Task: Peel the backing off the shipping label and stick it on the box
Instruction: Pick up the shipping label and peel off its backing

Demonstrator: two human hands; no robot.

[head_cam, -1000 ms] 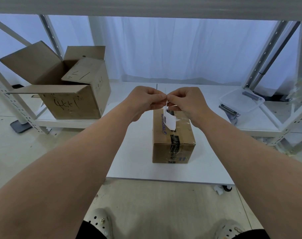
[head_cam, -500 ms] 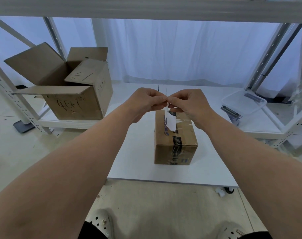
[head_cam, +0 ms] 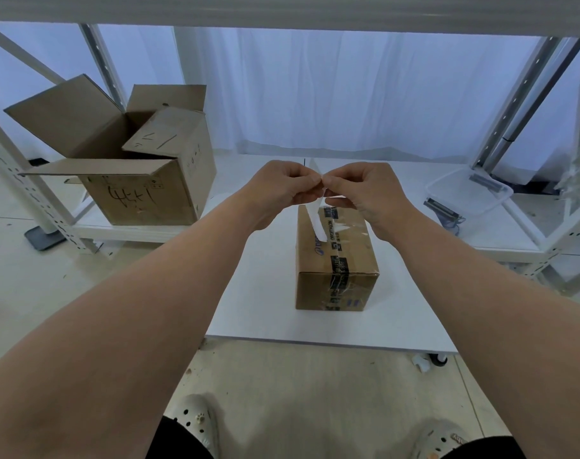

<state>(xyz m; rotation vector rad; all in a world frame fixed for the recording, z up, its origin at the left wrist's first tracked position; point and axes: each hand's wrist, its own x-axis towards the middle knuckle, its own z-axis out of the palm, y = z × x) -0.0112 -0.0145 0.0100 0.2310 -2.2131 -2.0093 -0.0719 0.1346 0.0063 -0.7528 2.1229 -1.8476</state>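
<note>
A small taped cardboard box [head_cam: 337,260] stands on the low white table [head_cam: 265,293], straight ahead of me. Above its far end I hold a white shipping label [head_cam: 316,220] almost edge-on, so its face is hidden. My left hand [head_cam: 287,188] and my right hand [head_cam: 363,190] meet at the label's top, both pinching it between thumb and fingertips. The lower part of the label hangs down in front of the box top. Whether the backing has come apart from the label I cannot tell.
A large open cardboard box [head_cam: 126,167] with handwriting sits on the low shelf at the left. A clear plastic tray [head_cam: 469,190] lies on the shelf at the right. White rack posts stand on both sides, a curtain hangs behind.
Both hands stay pinched together on the label. The hanging label has turned more edge-on and looks narrower. The view has shifted slightly.
</note>
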